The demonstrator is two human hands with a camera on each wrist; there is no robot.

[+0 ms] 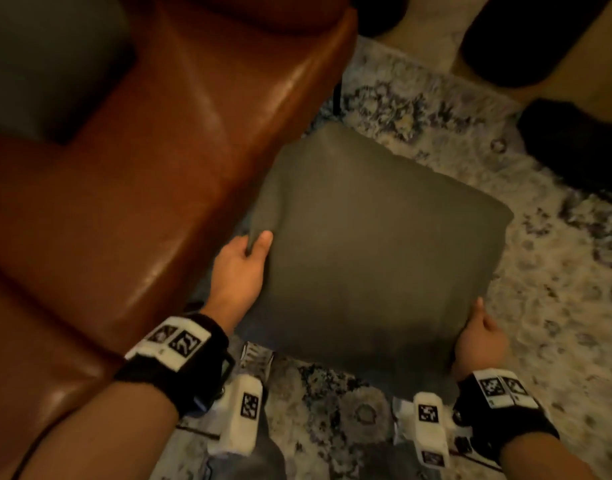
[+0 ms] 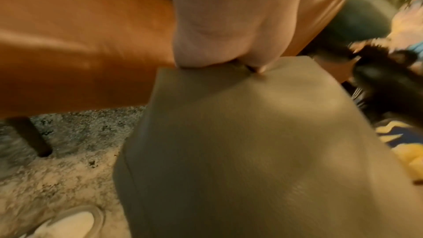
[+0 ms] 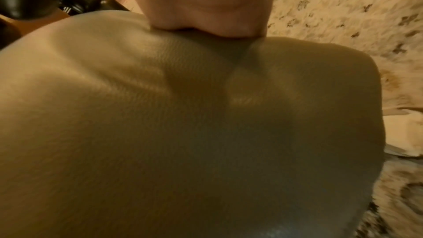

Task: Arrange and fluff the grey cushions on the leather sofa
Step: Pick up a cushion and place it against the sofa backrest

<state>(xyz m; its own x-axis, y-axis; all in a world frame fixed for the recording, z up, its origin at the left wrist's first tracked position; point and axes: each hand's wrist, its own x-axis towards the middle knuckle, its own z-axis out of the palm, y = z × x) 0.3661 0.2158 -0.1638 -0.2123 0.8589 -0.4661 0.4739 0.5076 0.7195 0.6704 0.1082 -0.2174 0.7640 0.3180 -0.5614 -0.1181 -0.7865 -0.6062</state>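
A square grey cushion (image 1: 373,251) hangs in the air over the rug, just right of the brown leather sofa (image 1: 166,161). My left hand (image 1: 243,261) pinches its left corner, thumb on top. My right hand (image 1: 479,336) grips its near right corner, thumb up along the edge. In the left wrist view the left hand (image 2: 219,42) clamps the cushion (image 2: 240,151) at its edge. The right wrist view is filled by the cushion (image 3: 183,124), with the right hand (image 3: 206,10) pressed into its rim. A second grey cushion (image 1: 44,60) sits on the sofa seat at the upper left.
A patterned pale rug (image 1: 557,306) covers the floor. Dark objects (image 1: 526,39) stand at the upper right, and another dark shape (image 1: 574,147) lies on the rug's right side. A sofa leg (image 2: 34,137) stands on the rug. My shoes (image 1: 240,414) show below the cushion.
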